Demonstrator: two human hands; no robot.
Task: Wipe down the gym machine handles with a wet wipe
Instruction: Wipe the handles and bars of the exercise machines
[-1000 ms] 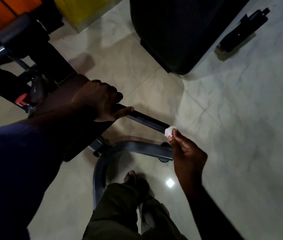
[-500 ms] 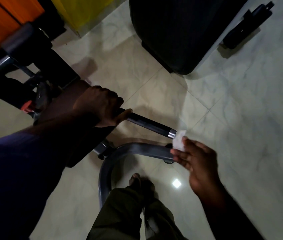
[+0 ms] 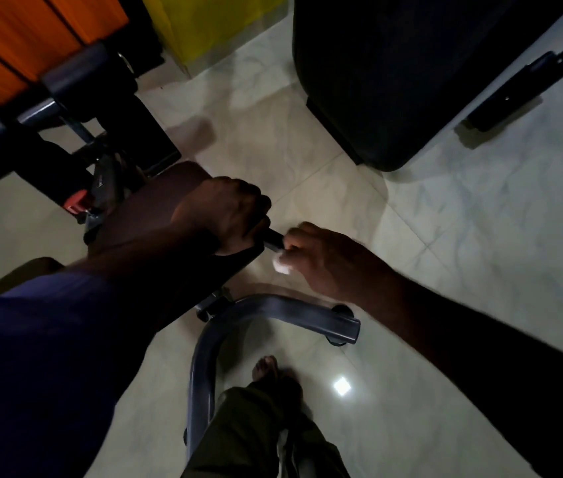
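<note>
The handle [image 3: 273,239] is a black bar. Its long axis runs from far left to near right, and only a short stretch shows, between the two hands. The wet wipe [image 3: 281,267] sits at the underside of that stretch, held in the right hand [image 3: 324,263], whose fingers curl over the bar. Motion blur hides the exact finger placement. The left hand [image 3: 228,215] clamps the far-left portion of the bar, just beside the right hand.

The wipe appears to lie at the inner end of the free grip. The next stroke therefore likely calls for travel along the axis toward the near right, away from the left hand.

Nearer than the hands, the curved grey base tube [image 3: 273,308] rests on the tiled floor [image 3: 480,270].
</note>
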